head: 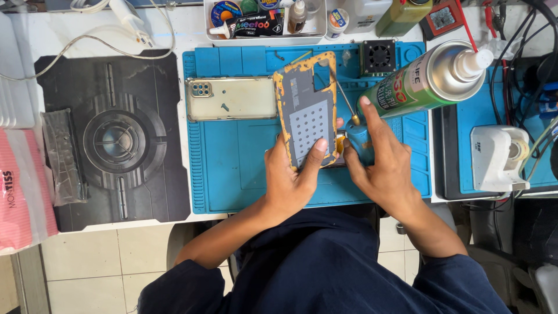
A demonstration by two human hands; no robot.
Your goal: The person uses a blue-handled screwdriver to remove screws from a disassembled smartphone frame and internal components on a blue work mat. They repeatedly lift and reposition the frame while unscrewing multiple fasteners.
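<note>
Left hand [290, 180] clamps the phone back cover [308, 113], long axis running near-to-far. Right hand [381, 166] grips a blue screwdriver [351, 125] pointing far-left. Green spray can [427, 78] crowds the right; clear phone case [232, 99] lies left.

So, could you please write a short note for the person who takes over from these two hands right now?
Left hand: grip on the grey phone back panel with yellow-orange edges, held tilted above the blue ribbed work mat.
Right hand: grip on a blue-handled tool with a thin metal shaft, shaft lying along the panel's right edge.
Nearby: a phone in a clear case lies camera side up on the mat; a green spray can stands right.
Done: panel is lifted in hand.
Left: cannot tell from this view.
</note>
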